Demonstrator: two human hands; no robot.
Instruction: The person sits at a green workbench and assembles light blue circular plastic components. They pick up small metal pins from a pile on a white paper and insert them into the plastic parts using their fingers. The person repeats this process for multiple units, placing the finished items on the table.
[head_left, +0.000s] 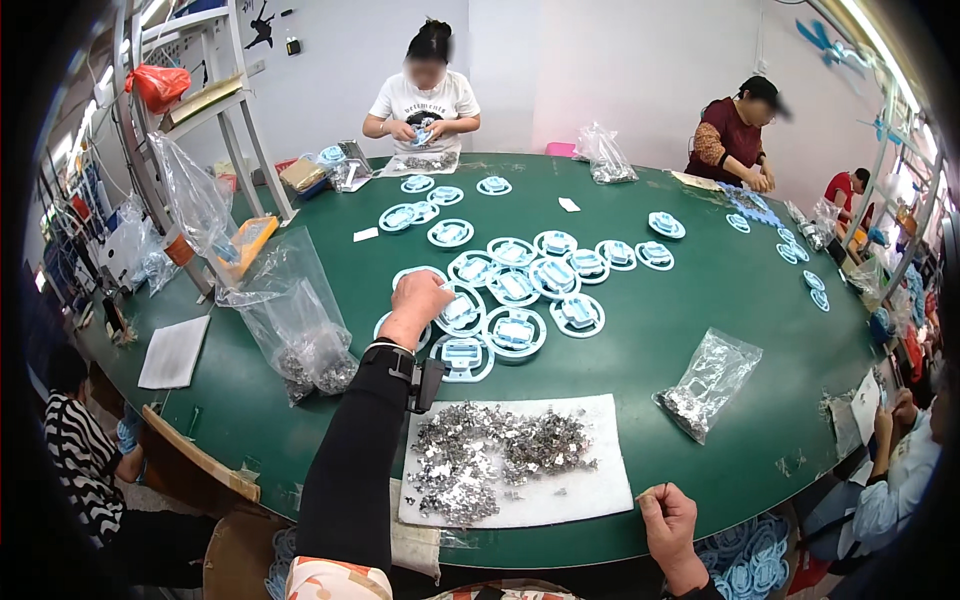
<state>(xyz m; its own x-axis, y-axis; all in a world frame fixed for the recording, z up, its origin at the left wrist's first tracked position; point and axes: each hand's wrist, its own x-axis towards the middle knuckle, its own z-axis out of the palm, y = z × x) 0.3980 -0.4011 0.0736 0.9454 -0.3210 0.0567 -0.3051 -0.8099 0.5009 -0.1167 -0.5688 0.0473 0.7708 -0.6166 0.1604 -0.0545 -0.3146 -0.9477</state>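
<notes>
My left hand (420, 298) stretches out over the near left of a cluster of light blue round plastic parts (513, 330). Its back faces up, and its fingertips are hidden, so any grip on a part there does not show. Closed, with thumb against forefinger, my right hand (668, 522) rests at the table's near edge, beside a white mat (600, 480). Whatever it may pinch is too small to make out. Piled on the mat are many small shiny metal pieces (460, 455).
The green table (620, 390) carries a clear bag of metal pieces (705, 385) at right and larger clear bags (310, 345) at left. Below the near edge sits a container of blue parts (745, 560). Two people (425, 110) work across the table; others sit at both sides.
</notes>
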